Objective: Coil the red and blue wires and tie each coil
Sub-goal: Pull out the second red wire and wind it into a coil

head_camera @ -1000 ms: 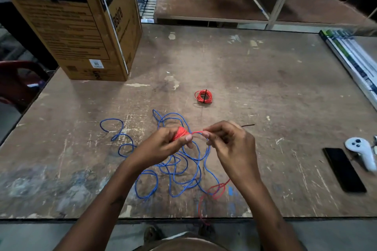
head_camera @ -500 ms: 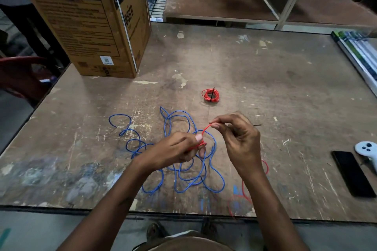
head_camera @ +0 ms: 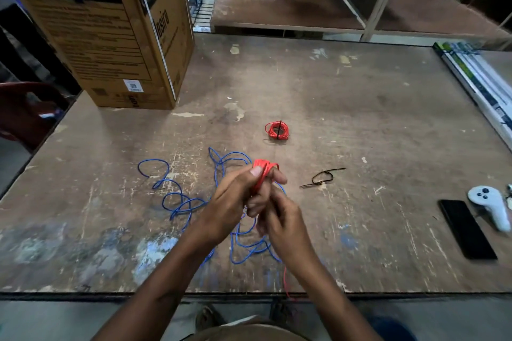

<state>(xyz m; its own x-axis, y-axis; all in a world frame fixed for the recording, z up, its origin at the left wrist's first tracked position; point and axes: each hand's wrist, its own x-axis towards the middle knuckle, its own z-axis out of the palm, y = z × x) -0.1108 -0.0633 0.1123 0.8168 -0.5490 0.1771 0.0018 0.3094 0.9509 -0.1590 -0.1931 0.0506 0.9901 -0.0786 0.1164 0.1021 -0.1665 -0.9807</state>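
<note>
left hand point(head_camera: 235, 199) grips red coil point(head_camera: 261, 171) wound round its fingers as former | right hand point(head_camera: 279, 219) pinches the tail, feeding | blue wire point(head_camera: 180, 202) loose on table point(head_camera: 360, 119), black tie point(head_camera: 322, 177) near for reach

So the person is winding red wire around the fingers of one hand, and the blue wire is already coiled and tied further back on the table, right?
Not quite. The head view shows the tied coil further back is red, not blue; the blue wire lies loose and tangled on the table. The red wire is indeed wound around the left hand fingers.
</note>
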